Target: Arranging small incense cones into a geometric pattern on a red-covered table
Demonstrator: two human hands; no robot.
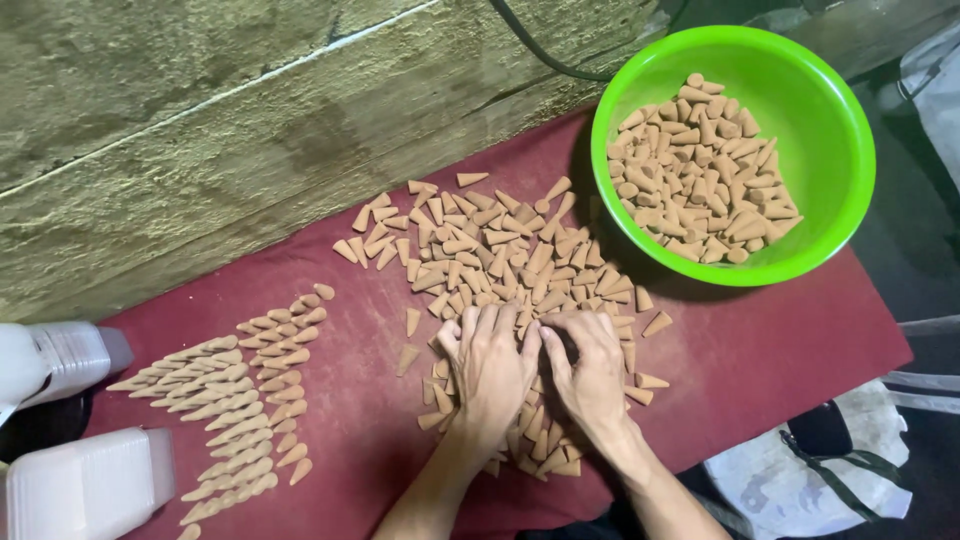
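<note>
I see my left hand point(490, 370) and right hand point(590, 370) lying side by side, palms down, on the near part of a loose pile of tan cones point(500, 260) in the middle of the maroon cloth point(780, 340). Fingers are narrow, curled onto the cones; I cannot tell whether either holds any. Neat rows of cones point(235, 400) lie to the left. A green bowl point(830, 210) of cones stands far right. Two white bottles point(70, 360) lie at the left edge.
</note>
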